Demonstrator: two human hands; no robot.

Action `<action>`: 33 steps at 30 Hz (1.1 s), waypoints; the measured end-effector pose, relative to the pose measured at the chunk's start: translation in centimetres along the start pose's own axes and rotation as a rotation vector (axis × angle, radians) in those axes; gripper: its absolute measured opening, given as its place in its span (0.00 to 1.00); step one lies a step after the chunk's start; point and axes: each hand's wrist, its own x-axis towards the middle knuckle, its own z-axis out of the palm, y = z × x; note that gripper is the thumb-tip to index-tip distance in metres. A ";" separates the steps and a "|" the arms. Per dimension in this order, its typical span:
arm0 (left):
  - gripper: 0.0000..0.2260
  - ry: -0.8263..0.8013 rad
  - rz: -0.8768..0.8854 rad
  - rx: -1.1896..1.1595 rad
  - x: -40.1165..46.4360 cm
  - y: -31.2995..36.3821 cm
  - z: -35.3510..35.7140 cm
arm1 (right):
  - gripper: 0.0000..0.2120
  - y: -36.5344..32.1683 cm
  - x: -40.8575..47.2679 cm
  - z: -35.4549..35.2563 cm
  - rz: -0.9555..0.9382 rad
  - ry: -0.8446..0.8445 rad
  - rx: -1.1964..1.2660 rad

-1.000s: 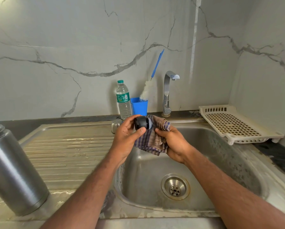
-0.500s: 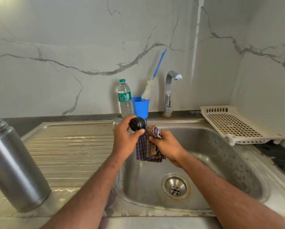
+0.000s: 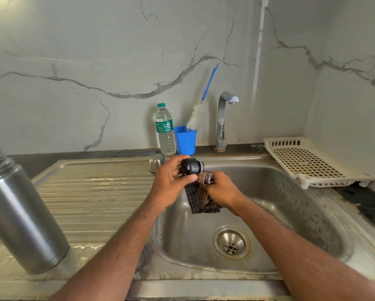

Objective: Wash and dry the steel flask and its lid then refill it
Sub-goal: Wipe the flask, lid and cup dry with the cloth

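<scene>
My left fingers [image 3: 183,164] pinch the black lid [image 3: 192,167] above the sink [image 3: 290,213]; my right fingers [image 3: 208,184] bunch the checked cloth [image 3: 198,199] just beside it. If that pinch slips (the lid may be wet), it drops into the basin. The steel flask [image 3: 19,213] stands open on the worktop, contents unseen; the blue cup [image 3: 185,141] holds a brush [image 3: 200,105].

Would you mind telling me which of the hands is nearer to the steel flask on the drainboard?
Left. The left hand holds the black lid at the basin's left edge, well right of the steel flask; the right hand, gripping the cloth, is farther right.
</scene>
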 end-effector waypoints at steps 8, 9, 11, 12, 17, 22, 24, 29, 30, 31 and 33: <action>0.25 0.117 -0.007 0.232 -2.1 2.3 -2.0 | 0.10 -1.0 -1.1 -1.2 -0.087 0.045 0.247; 0.26 0.140 0.002 0.306 -2.6 2.8 -2.6 | 0.10 -1.4 -1.5 -1.3 -0.096 0.056 0.306; 0.27 0.163 0.006 0.447 -4.0 3.9 -4.2 | 0.12 -2.2 -2.3 -1.4 -0.132 0.063 0.387; 0.28 0.159 -0.003 0.485 -5.0 4.4 -5.0 | 0.13 -2.5 -2.7 -1.2 -0.175 0.053 0.365; 0.25 0.136 -0.106 0.566 -10.1 6.9 -9.1 | 0.17 -4.4 -5.2 1.2 -0.375 -0.058 -0.096; 0.22 0.029 -0.215 0.723 -14.0 8.8 -12.2 | 0.14 -6.6 -6.6 3.0 -0.450 -0.120 -0.236; 0.22 0.017 -0.244 0.752 -15.0 9.1 -12.7 | 0.14 -6.9 -6.9 3.4 -0.447 -0.124 -0.255; 0.23 -0.010 -0.298 0.780 -16.5 9.2 -13.1 | 0.16 -7.0 -7.3 3.7 -0.434 -0.116 -0.239; 0.23 -0.020 -0.307 0.783 -16.7 9.1 -13.1 | 0.16 -6.9 -7.3 3.7 -0.426 -0.121 -0.239; 0.23 -0.026 -0.316 0.789 -16.9 9.0 -13.1 | 0.17 -6.9 -7.2 3.7 -0.419 -0.124 -0.243; 0.24 -0.028 -0.333 0.802 -17.0 8.9 -13.1 | 0.17 -6.8 -7.1 3.6 -0.409 -0.121 -0.245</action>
